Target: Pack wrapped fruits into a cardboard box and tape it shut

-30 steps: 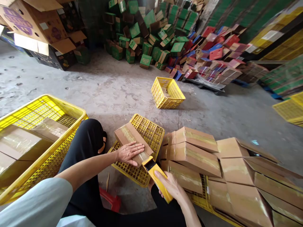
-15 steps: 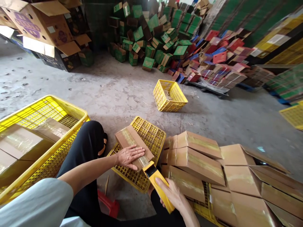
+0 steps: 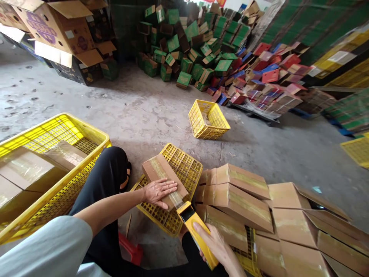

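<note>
My left hand (image 3: pixel 158 191) lies flat, fingers spread, on a small brown cardboard box (image 3: pixel 161 174) that rests on an upturned yellow plastic crate (image 3: pixel 184 166) in front of me. Clear tape runs along the box top. My right hand (image 3: pixel 215 244) grips a yellow tape dispenser (image 3: pixel 197 231), whose black head sits at the near end of the box.
A stack of taped brown boxes (image 3: pixel 242 200) lies to my right. A large yellow crate (image 3: pixel 57 134) holding boxes stands at my left. A small yellow crate (image 3: pixel 208 119) sits on the concrete floor ahead. Piles of green and red cartons (image 3: pixel 201 50) fill the back.
The tape dispenser has drawn back slightly toward me, off the near end of the box. My left hand stays pressed on the box. My head has shifted a little.
</note>
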